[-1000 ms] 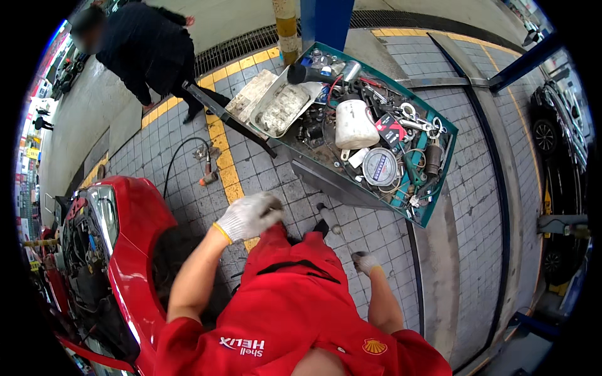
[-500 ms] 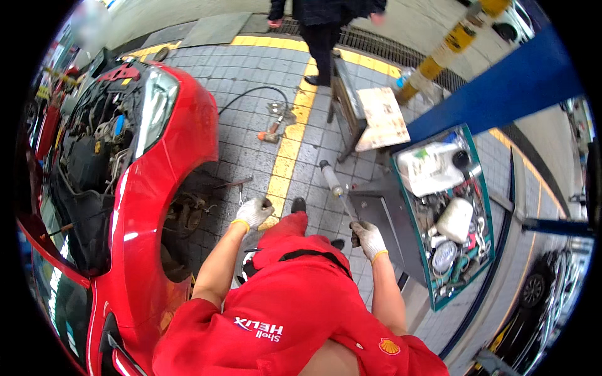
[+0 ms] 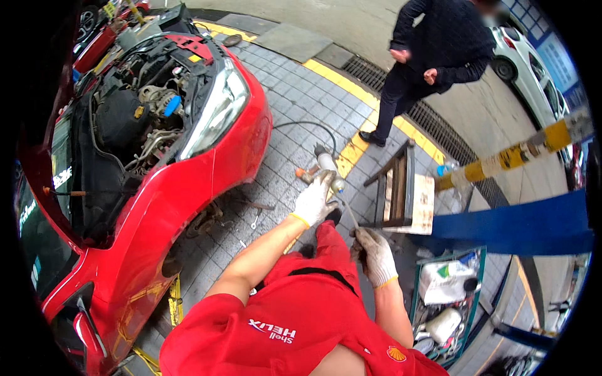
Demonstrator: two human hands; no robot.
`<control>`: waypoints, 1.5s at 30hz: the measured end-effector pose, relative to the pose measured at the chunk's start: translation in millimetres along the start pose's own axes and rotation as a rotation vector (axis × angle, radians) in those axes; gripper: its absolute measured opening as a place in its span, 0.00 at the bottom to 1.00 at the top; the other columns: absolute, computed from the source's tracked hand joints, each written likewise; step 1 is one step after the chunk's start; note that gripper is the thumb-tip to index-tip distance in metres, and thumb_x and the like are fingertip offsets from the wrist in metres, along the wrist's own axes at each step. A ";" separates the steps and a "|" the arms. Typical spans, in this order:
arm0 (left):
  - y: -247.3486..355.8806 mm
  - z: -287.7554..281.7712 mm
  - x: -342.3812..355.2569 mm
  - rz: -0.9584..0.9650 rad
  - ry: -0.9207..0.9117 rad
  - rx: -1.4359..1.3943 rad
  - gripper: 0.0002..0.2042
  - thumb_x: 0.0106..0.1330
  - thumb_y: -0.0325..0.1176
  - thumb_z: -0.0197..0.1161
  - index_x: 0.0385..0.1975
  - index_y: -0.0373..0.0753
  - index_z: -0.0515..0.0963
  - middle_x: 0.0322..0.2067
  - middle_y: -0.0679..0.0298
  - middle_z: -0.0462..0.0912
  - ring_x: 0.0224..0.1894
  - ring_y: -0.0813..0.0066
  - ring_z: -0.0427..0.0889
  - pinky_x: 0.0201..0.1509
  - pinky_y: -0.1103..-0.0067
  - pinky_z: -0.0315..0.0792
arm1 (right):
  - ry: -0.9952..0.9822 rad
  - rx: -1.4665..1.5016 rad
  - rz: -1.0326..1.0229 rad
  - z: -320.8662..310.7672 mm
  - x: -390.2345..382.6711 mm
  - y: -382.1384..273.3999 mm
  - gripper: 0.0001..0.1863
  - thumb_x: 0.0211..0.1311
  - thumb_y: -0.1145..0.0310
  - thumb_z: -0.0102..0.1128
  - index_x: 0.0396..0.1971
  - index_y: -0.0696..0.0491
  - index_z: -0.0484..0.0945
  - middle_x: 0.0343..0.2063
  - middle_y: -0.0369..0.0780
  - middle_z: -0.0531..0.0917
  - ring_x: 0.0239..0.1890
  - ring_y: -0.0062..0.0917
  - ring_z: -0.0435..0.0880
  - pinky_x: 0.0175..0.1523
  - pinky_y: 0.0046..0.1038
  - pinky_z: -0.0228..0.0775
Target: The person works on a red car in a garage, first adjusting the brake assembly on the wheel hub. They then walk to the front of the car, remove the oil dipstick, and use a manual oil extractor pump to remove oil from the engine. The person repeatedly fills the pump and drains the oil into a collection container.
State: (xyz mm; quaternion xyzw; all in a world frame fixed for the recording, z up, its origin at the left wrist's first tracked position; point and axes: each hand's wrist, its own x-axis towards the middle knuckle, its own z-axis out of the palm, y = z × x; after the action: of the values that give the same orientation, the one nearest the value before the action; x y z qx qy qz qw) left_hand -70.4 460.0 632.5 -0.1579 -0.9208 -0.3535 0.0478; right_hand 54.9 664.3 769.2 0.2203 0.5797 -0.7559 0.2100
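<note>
My right hand (image 3: 374, 255), in a soiled white knit glove, is closed on the thin metal tube of a cylinder tool (image 3: 326, 161). The tool has a pale body with dark and metallic ends and points up and away from me. My left hand (image 3: 313, 202), gloved, reaches up beside the cylinder with fingers extended; whether it touches the cylinder is unclear. Behind them an orange-and-metal tool (image 3: 301, 173) with a black hose lies on the tiled floor, partly hidden. A small wrench (image 3: 256, 219) lies below, beside the red car (image 3: 231, 160), whose bonnet is raised over the engine.
A person in dark clothes (image 3: 433, 44) walks beyond a wood-topped stand (image 3: 421, 205). A blue post (image 3: 514, 222) and striped yellow pole (image 3: 514, 155) stand at right. A teal tray of tools and containers (image 3: 480, 269) is lower right; a white car (image 3: 530, 81) stands far back.
My view has swung left toward the red car. Both hands have risen with the tool, my left moving up alongside its cylinder. The person has walked rightward across the view.
</note>
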 end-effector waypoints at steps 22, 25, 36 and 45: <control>-99.5 -24.4 404.5 -0.362 0.137 -0.612 0.21 0.78 0.35 0.67 0.66 0.34 0.76 0.51 0.64 0.83 0.45 0.77 0.80 0.48 0.78 0.76 | -0.013 -0.722 -0.416 -80.4 340.2 -295.0 0.36 0.73 0.43 0.63 0.67 0.58 0.75 0.49 0.54 0.88 0.42 0.44 0.91 0.48 0.44 0.83; -58.8 -53.7 442.9 -0.311 0.141 -0.506 0.17 0.77 0.37 0.67 0.57 0.31 0.82 0.47 0.62 0.86 0.49 0.74 0.83 0.56 0.74 0.78 | 0.060 -0.896 -0.477 -79.8 401.6 -280.8 0.43 0.67 0.43 0.70 0.71 0.58 0.71 0.55 0.56 0.85 0.52 0.48 0.88 0.57 0.45 0.82; -109.6 -112.2 575.2 -0.605 0.146 -0.870 0.24 0.71 0.47 0.73 0.59 0.38 0.78 0.32 0.68 0.83 0.19 0.83 0.74 0.20 0.79 0.68 | -0.017 -1.065 -0.654 24.4 585.3 -299.7 0.50 0.56 0.47 0.82 0.72 0.59 0.68 0.58 0.58 0.82 0.60 0.53 0.83 0.63 0.47 0.77; -275.6 -165.6 759.6 -0.707 0.199 -0.906 0.28 0.75 0.51 0.69 0.67 0.40 0.77 0.47 0.63 0.89 0.38 0.80 0.83 0.36 0.80 0.77 | 0.018 -0.980 -0.502 161.7 773.0 -399.8 0.44 0.55 0.52 0.83 0.66 0.58 0.71 0.51 0.53 0.84 0.53 0.50 0.86 0.60 0.45 0.79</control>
State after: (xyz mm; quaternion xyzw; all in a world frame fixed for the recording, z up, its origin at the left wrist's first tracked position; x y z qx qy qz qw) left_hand -882.0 351.9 732.4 0.1884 -0.6655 -0.7198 -0.0590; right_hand -818.4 555.5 674.4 -0.0417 0.9002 -0.4226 0.0965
